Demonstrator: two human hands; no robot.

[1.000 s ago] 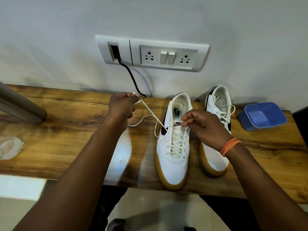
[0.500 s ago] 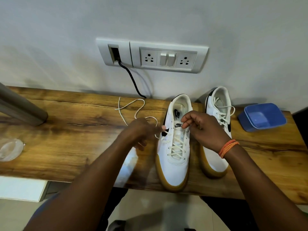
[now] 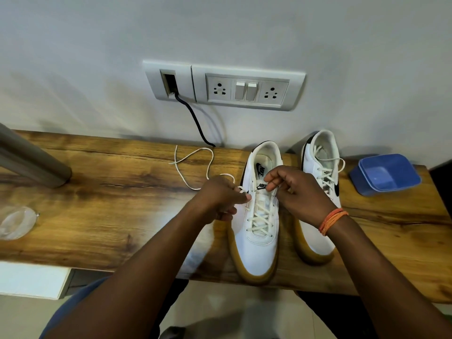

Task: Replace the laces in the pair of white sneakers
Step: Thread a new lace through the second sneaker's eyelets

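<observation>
Two white sneakers with tan soles stand side by side on the wooden table (image 3: 97, 216), toes toward me. The left sneaker (image 3: 256, 241) is laced most of the way up. My left hand (image 3: 220, 199) pinches its cream lace (image 3: 195, 162) at the upper left eyelets; the loose end curls across the table behind the hand. My right hand (image 3: 298, 194) pinches the tongue near the black logo tab. The right sneaker (image 3: 322, 172) is laced, partly hidden behind my right wrist.
A blue plastic tub (image 3: 386, 174) sits at the table's right end. A clear round lid (image 3: 17, 222) lies at the left front edge. A grey post (image 3: 31, 157) crosses the far left. A black cable (image 3: 195, 121) drops from the wall socket panel (image 3: 247, 88).
My left hand dropped from a raised pull at the back of the table down to the sneaker's eyelets. The lace went slack and now lies looped on the table.
</observation>
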